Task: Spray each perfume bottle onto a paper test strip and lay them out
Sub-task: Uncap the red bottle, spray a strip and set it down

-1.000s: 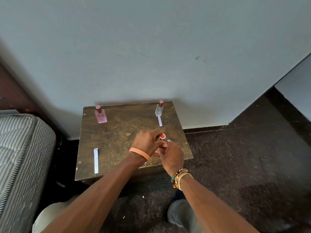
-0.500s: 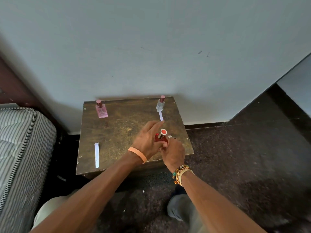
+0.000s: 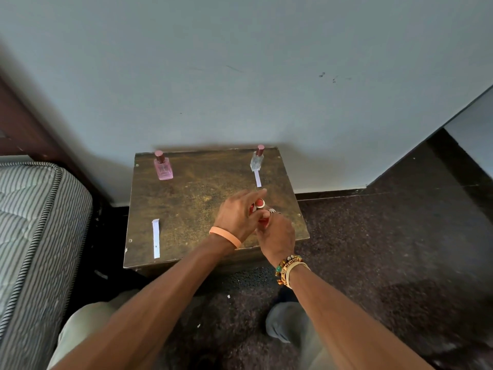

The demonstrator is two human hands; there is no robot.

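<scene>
Fingers of the right hand (image 3: 277, 236) are curling tight round a small red glass perfume bottle (image 3: 260, 203), holding it near the brown table's (image 3: 202, 188) right front edge. The left hand (image 3: 237, 217) is touching it, fingers straight. Beyond the grip, 1 white paper strip (image 3: 258, 178) is lying before a clear bottle (image 3: 257, 160). Far left of the grip are standing a pink bottle (image 3: 163, 168) and lying another strip (image 3: 155, 239), with bare tabletop between.

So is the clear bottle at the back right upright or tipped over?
Upright: the clear bottle stands on the table, cap pointing up, a paper strip lying flat before it.
</scene>
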